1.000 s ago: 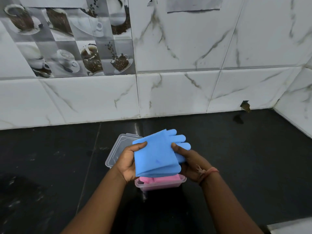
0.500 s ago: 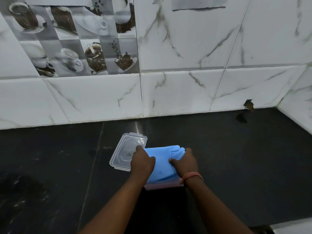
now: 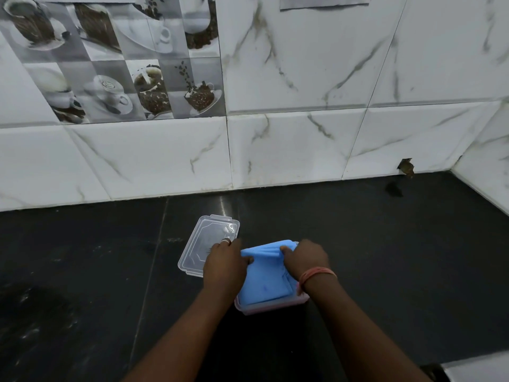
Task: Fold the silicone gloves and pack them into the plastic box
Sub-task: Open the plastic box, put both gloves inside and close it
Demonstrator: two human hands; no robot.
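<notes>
A folded blue silicone glove (image 3: 263, 274) lies on top of the clear plastic box (image 3: 271, 306), which shows pink through its front wall. My left hand (image 3: 225, 264) presses on the glove's left edge, fingers curled over it. My right hand (image 3: 304, 259) grips the glove's far right corner, bunching the blue material. Most of the box is hidden under the glove and my hands; only its near rim shows.
The clear box lid (image 3: 209, 244) lies flat on the dark countertop (image 3: 385, 257), just left of the box and partly under my left hand. A white marble-tiled wall (image 3: 289, 144) rises behind, and a side wall closes the right.
The blue glove was held up above the box one second ago. It has since come down onto the box, and both hands now press and tuck it there.
</notes>
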